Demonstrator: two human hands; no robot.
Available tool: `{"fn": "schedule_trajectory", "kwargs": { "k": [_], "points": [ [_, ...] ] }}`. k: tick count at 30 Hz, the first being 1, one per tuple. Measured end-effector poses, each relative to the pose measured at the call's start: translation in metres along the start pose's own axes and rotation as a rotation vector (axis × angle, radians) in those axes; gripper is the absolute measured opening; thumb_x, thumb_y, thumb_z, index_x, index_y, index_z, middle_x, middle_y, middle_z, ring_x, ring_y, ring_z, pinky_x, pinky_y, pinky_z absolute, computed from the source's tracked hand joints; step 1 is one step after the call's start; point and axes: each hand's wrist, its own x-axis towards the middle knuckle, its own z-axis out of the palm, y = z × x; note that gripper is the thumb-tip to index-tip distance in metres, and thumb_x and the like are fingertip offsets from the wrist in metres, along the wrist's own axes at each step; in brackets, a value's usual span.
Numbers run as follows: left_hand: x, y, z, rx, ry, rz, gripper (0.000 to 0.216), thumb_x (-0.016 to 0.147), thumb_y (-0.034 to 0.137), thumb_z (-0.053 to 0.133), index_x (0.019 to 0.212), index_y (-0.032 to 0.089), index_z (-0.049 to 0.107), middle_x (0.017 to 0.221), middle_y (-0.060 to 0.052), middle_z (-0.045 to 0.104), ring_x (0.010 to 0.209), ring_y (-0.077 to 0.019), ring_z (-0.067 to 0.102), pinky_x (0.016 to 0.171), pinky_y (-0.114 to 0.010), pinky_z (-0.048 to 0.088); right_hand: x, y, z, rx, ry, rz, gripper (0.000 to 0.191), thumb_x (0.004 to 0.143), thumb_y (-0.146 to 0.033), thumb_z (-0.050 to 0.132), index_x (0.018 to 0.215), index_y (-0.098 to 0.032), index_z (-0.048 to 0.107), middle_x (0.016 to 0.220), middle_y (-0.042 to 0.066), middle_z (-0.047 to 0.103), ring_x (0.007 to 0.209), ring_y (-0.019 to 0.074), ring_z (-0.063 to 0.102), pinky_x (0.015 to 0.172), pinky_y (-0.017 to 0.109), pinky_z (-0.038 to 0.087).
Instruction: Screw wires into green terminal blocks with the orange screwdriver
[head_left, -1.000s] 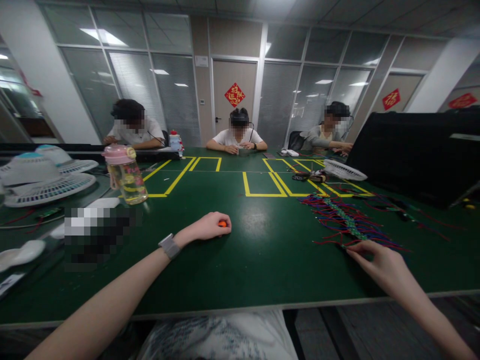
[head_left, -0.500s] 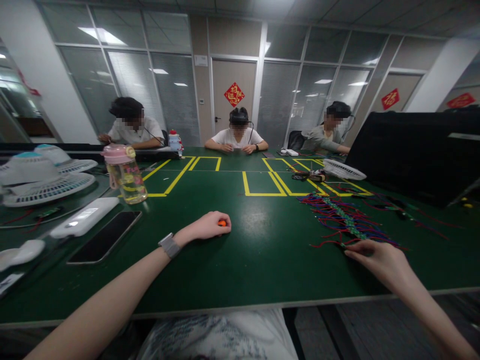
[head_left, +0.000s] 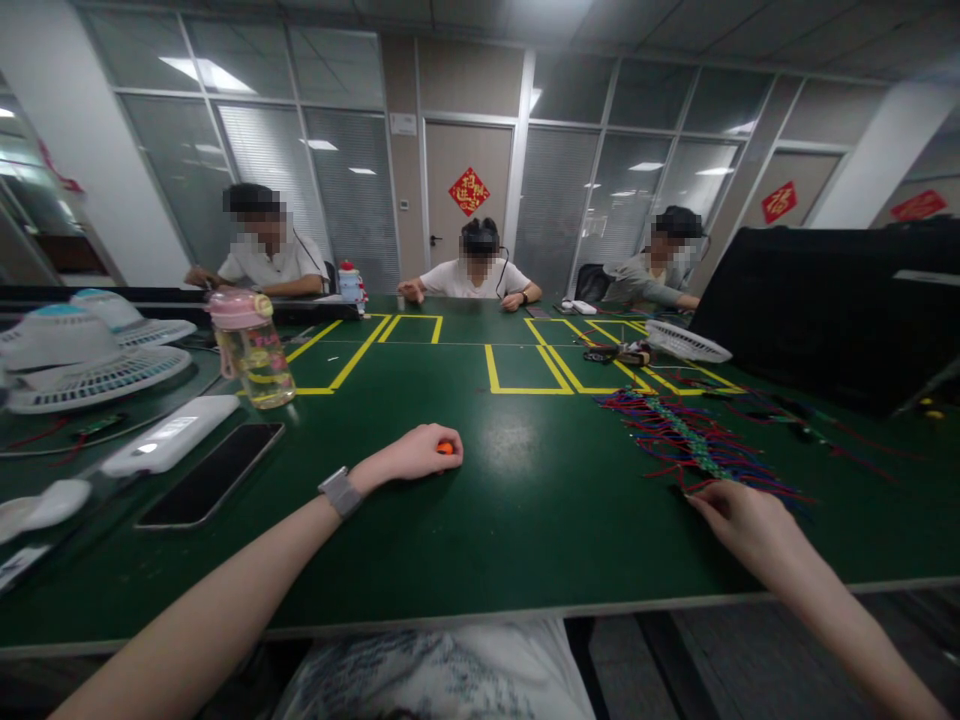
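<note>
My left hand (head_left: 416, 452) rests on the green table (head_left: 525, 520) with its fingers curled around a small orange object (head_left: 445, 448) that peeks out at the fingertips. A grey watch sits on that wrist. My right hand (head_left: 739, 522) lies at the near end of a woven strip of red, blue and green wires (head_left: 694, 440), fingers bent and pinching the strip's near tip. The wire strip runs away from me toward the right.
A phone (head_left: 214, 472), a white power bank (head_left: 169, 433) and a pink-lidded bottle (head_left: 251, 348) sit on the left, with white fans (head_left: 82, 360) behind. Yellow tape rectangles (head_left: 525, 370) mark the middle. A black case (head_left: 832, 310) stands right. Three people sit at the far end.
My right hand has shifted slightly along the near end of the wire strip. My left hand has stayed put. The people at the far end have moved their arms a little.
</note>
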Motion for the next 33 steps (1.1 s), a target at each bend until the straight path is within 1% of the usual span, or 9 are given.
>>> {"fn": "schedule_trajectory", "kwargs": {
  "k": [2, 5, 9, 13, 16, 22, 26, 29, 33],
  "points": [
    [-0.001, 0.001, 0.0, -0.003, -0.004, -0.006, 0.029, 0.081, 0.044, 0.057, 0.091, 0.018, 0.066, 0.09, -0.003, 0.067, 0.07, -0.0144, 0.06, 0.066, -0.025, 0.045, -0.001, 0.001, 0.0, -0.01, -0.013, 0.008, 0.029, 0.074, -0.043, 0.05, 0.061, -0.023, 0.066, 0.062, 0.008, 0.071, 0.059, 0.0291, 0.069, 0.052, 0.034, 0.045],
    [-0.001, 0.002, 0.0, 0.001, -0.003, -0.007, 0.029, 0.082, 0.044, 0.057, 0.091, 0.018, 0.066, 0.09, -0.003, 0.068, 0.069, -0.0143, 0.061, 0.066, -0.025, 0.045, -0.003, 0.001, -0.002, 0.017, 0.002, 0.019, 0.031, 0.075, -0.046, 0.051, 0.063, -0.023, 0.068, 0.065, 0.007, 0.072, 0.059, 0.0283, 0.069, 0.052, 0.033, 0.046],
    [0.0, 0.001, 0.0, 0.004, -0.004, 0.002, 0.028, 0.082, 0.043, 0.057, 0.091, 0.018, 0.066, 0.09, -0.003, 0.067, 0.069, -0.0137, 0.061, 0.066, -0.024, 0.045, -0.009, -0.003, -0.002, 0.029, 0.058, -0.061, 0.038, 0.079, -0.048, 0.046, 0.063, -0.022, 0.067, 0.068, 0.009, 0.072, 0.061, 0.0271, 0.069, 0.054, 0.034, 0.049],
    [0.0, -0.001, 0.0, 0.017, 0.0, 0.008, 0.027, 0.083, 0.042, 0.057, 0.091, 0.018, 0.066, 0.087, -0.002, 0.067, 0.069, -0.0136, 0.061, 0.067, -0.024, 0.045, -0.017, -0.007, 0.003, -0.057, 0.155, -0.158, 0.041, 0.083, -0.042, 0.04, 0.067, -0.019, 0.069, 0.076, 0.012, 0.073, 0.068, 0.0267, 0.07, 0.06, 0.035, 0.053],
    [0.0, -0.001, 0.0, 0.017, 0.001, 0.013, 0.027, 0.083, 0.042, 0.057, 0.091, 0.018, 0.066, 0.089, -0.002, 0.067, 0.07, -0.0135, 0.061, 0.068, -0.024, 0.044, -0.022, -0.005, 0.007, -0.124, 0.18, -0.211, 0.041, 0.086, -0.037, 0.039, 0.075, -0.016, 0.072, 0.082, 0.014, 0.073, 0.071, 0.0263, 0.07, 0.062, 0.035, 0.056],
    [0.0, 0.001, 0.0, 0.032, 0.011, 0.016, 0.025, 0.082, 0.041, 0.057, 0.089, 0.019, 0.067, 0.083, -0.001, 0.066, 0.069, -0.0136, 0.06, 0.067, -0.024, 0.043, -0.022, 0.001, 0.015, -0.172, 0.215, -0.296, 0.04, 0.086, -0.027, 0.038, 0.075, -0.014, 0.074, 0.079, 0.014, 0.072, 0.066, 0.0242, 0.07, 0.059, 0.033, 0.057],
    [0.001, -0.001, 0.001, 0.033, 0.014, 0.015, 0.027, 0.082, 0.042, 0.056, 0.09, 0.018, 0.067, 0.083, -0.001, 0.067, 0.069, -0.0138, 0.06, 0.067, -0.024, 0.043, -0.02, 0.001, 0.013, -0.114, 0.207, -0.254, 0.039, 0.084, -0.03, 0.04, 0.072, -0.016, 0.075, 0.078, 0.014, 0.072, 0.067, 0.0252, 0.07, 0.057, 0.034, 0.056],
    [0.001, -0.002, 0.001, 0.036, 0.016, 0.016, 0.027, 0.082, 0.042, 0.057, 0.09, 0.019, 0.067, 0.086, -0.002, 0.067, 0.07, -0.0139, 0.06, 0.068, -0.024, 0.044, -0.019, 0.001, 0.006, 0.0, 0.17, -0.188, 0.037, 0.079, -0.036, 0.044, 0.071, -0.018, 0.075, 0.08, 0.012, 0.074, 0.069, 0.0261, 0.071, 0.058, 0.035, 0.057],
    [0.001, -0.002, 0.001, 0.032, 0.012, 0.021, 0.027, 0.082, 0.042, 0.056, 0.091, 0.019, 0.067, 0.086, -0.002, 0.068, 0.07, -0.0138, 0.06, 0.068, -0.024, 0.044, -0.016, -0.002, -0.003, 0.16, 0.075, -0.024, 0.034, 0.072, -0.047, 0.052, 0.068, -0.021, 0.073, 0.072, 0.008, 0.074, 0.064, 0.0266, 0.071, 0.057, 0.035, 0.055]
  ]
}}
